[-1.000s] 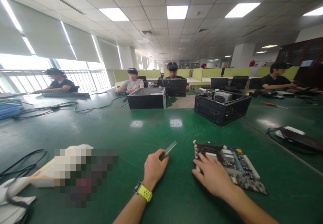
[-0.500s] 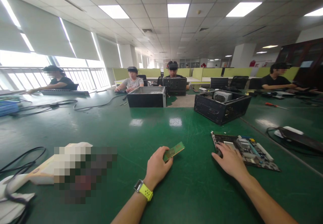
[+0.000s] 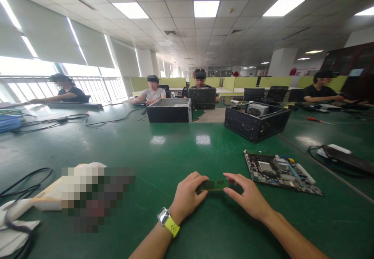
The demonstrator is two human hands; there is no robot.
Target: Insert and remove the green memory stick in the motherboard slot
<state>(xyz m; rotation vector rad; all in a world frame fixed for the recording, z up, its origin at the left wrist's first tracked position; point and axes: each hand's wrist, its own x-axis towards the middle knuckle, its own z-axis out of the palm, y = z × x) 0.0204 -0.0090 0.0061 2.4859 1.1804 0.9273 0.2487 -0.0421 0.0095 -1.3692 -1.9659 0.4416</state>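
Note:
A narrow green memory stick [image 3: 212, 185] is held flat just above the green table [image 3: 187, 154], one end in each hand. My left hand [image 3: 187, 196], with a yellow-strapped watch on its wrist, pinches the left end. My right hand [image 3: 248, 196] pinches the right end with its fingertips. A bare motherboard [image 3: 277, 171] lies on the table to the right of my right hand, untouched.
Two open black computer cases [image 3: 170, 113] [image 3: 256, 123] stand further back. A black device with a cable [image 3: 341, 157] lies at the right, a screwdriver [image 3: 318, 120] behind it. Cables [image 3: 26, 185] and white paper sit at the left. Several people sit along the far side.
My right hand left the motherboard, which it had pushed to the right, and came over to take the other end of the memory stick. My left hand lowered the stick slightly.

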